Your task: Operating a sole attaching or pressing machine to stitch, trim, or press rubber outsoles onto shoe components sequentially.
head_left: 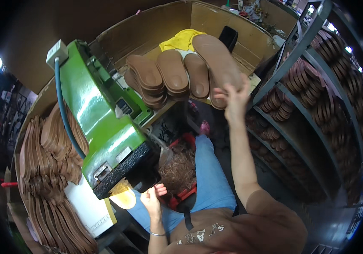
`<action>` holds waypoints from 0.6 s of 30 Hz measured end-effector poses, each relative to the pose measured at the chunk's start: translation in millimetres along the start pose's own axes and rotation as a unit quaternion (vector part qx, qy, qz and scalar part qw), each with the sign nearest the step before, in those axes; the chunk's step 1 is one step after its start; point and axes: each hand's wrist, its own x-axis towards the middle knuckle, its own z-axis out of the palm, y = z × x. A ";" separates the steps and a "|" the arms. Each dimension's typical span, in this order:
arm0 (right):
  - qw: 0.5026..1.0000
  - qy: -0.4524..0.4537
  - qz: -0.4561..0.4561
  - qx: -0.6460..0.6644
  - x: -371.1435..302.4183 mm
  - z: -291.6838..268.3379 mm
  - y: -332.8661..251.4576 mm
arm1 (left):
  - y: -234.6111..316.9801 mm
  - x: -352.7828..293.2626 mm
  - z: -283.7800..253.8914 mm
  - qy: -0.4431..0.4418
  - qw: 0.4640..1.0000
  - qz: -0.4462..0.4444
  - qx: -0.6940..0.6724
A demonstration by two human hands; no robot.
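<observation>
My right hand (233, 99) reaches forward and grips the near end of a brown shoe sole (216, 55), held tilted above the board. Under it lies another sole, partly hidden. To its left, brown soles stand in several stacks, among them a middle stack (172, 70) and a left stack (145, 73). My left hand (151, 200) is beside the black front end of a green machine (101, 114), its fingers loosely bent and apart, with nothing seen in them. Next to that hand, a pale rounded plate (124, 199) shows under the machine head.
Racks (300, 106) full of brown soles stand at the right. More soles (50, 203) are piled at the left beside a white sheet (89, 207). A red crate (185, 192) of brown shavings sits between my legs. A yellow cloth (181, 40) and black phone (228, 38) lie behind the stacks.
</observation>
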 end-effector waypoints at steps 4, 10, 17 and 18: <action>0.986 -0.016 0.150 -0.076 12.9 12.2 96.1 | -8.1 6.3 -6.5 0.014 1.000 -0.022 -0.017; 0.963 -0.076 0.189 -0.175 7.0 -7.0 99.4 | -34.0 13.2 -84.5 0.168 0.982 -0.072 -0.057; 0.978 -0.095 0.161 -0.096 13.0 -7.3 100.5 | -54.3 23.5 -117.8 0.183 0.969 -0.091 -0.138; 0.977 -0.088 0.165 -0.105 12.6 -4.7 104.5 | -52.7 25.4 -116.0 0.175 0.972 -0.087 -0.133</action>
